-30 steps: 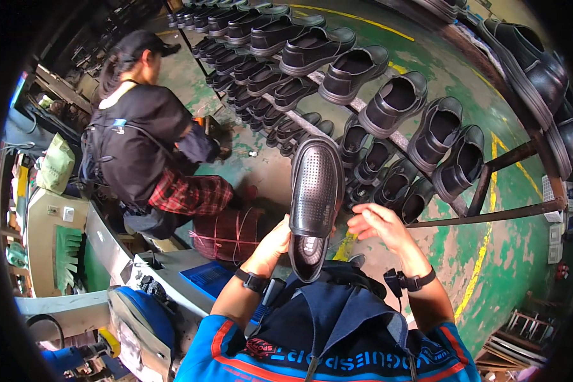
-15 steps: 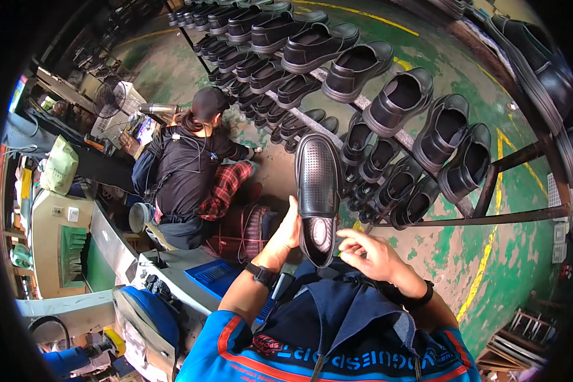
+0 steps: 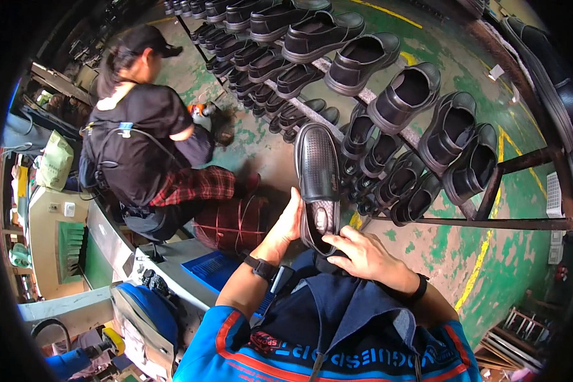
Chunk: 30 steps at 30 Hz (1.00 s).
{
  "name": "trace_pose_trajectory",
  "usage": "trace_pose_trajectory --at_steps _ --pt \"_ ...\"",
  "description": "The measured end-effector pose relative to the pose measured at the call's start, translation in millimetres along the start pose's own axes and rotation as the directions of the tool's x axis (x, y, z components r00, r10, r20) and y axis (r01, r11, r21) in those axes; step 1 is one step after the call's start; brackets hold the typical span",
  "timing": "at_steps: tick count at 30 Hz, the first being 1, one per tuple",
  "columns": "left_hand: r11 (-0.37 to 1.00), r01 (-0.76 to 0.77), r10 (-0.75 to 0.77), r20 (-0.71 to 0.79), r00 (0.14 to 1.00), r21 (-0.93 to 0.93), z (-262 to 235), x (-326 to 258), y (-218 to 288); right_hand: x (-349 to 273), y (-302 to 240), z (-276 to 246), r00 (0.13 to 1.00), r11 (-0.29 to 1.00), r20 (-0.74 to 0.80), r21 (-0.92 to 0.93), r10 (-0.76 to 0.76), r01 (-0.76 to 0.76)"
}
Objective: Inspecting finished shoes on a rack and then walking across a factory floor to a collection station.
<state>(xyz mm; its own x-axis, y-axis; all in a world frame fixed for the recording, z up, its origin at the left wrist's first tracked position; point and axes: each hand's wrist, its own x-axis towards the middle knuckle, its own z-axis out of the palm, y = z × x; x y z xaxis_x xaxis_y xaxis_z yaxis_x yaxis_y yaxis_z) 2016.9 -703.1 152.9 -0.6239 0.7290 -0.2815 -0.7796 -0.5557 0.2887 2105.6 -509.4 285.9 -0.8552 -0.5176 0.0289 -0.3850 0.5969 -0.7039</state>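
A black slip-on shoe (image 3: 318, 165) with a perforated upper is held toe away from me. Its light insole shows inside the opening. My left hand (image 3: 289, 219) is closed round the shoe's left side near the opening. At the heel end, my right hand (image 3: 366, 256) has one fingertip inside the opening and its thumb by the heel rim, seemingly pinching it. The shoe's sole is hidden from view.
A rack (image 3: 516, 223) holds rows of black shoes ahead and to the right. Front left, a person (image 3: 140, 140) in a black shirt sits beside a tied dark red bundle (image 3: 232, 223). A blue tray (image 3: 216, 272) lies left of my forearm.
My right hand has moved left, bringing its fingers onto the heel opening. My left hand still holds the shoe. The other person has risen and shifted left, with the head turned right.
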Motion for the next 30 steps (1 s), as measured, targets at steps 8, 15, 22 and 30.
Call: trace_pose_trajectory --at_steps 8,15,22,30 --pt "0.947 -0.182 0.177 0.041 0.983 0.263 46 -19 7 7 29 3 0.975 0.987 -0.154 0.045 0.162 -0.157" --pt "0.879 -0.184 0.222 -0.036 0.974 0.440 50 -23 15 11 57 21 0.972 0.985 -0.206 0.148 0.114 -0.084" --pt "0.962 -0.095 0.158 -0.242 0.957 0.256 -26 -35 11 98 87 12 0.971 0.983 -0.181 0.124 0.156 -0.135" --pt "0.788 0.339 0.121 -0.669 0.733 0.514 -151 -137 -67 202 160 5 0.812 0.949 -0.556 -0.125 0.175 -0.290"
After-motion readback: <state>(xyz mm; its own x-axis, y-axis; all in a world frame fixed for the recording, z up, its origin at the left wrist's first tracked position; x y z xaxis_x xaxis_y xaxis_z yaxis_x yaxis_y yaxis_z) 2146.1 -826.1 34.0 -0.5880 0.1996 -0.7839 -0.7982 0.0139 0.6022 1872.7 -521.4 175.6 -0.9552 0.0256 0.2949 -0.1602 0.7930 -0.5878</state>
